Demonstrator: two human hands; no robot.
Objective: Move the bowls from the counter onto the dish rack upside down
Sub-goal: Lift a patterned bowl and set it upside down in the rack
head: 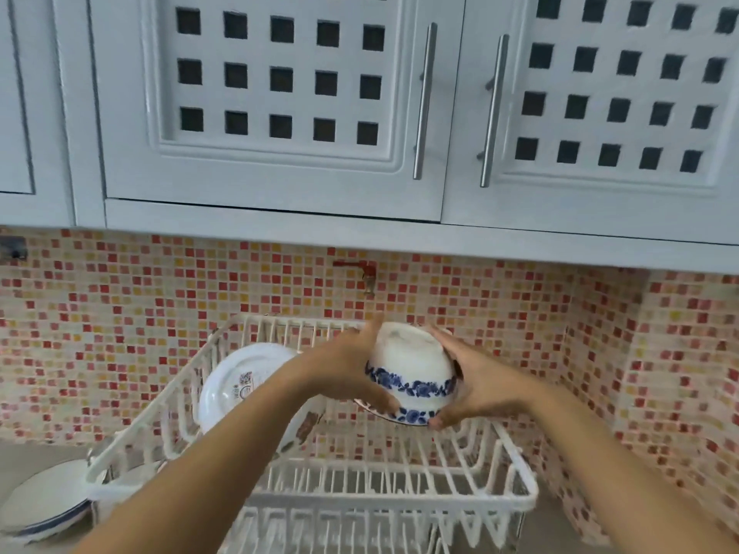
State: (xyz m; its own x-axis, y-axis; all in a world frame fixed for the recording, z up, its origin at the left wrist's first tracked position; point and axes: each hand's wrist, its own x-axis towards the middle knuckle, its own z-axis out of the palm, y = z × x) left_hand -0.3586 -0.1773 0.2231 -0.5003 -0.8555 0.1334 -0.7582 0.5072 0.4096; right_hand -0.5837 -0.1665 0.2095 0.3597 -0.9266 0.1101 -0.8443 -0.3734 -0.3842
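Observation:
A white bowl with blue flower bands (412,369) is upside down, its base facing up, above the back part of the white wire dish rack (516,493). My left hand (352,365) grips its left side and my right hand (476,383) grips its right side. The bowl's rim hangs just above the rack's wires; I cannot tell whether it touches them.
A white plate (236,385) stands on edge in the rack's left side. A stack of white dishes with blue rims (44,501) sits on the counter at the lower left. Mosaic tile wall stands close behind the rack, and white cupboards hang overhead.

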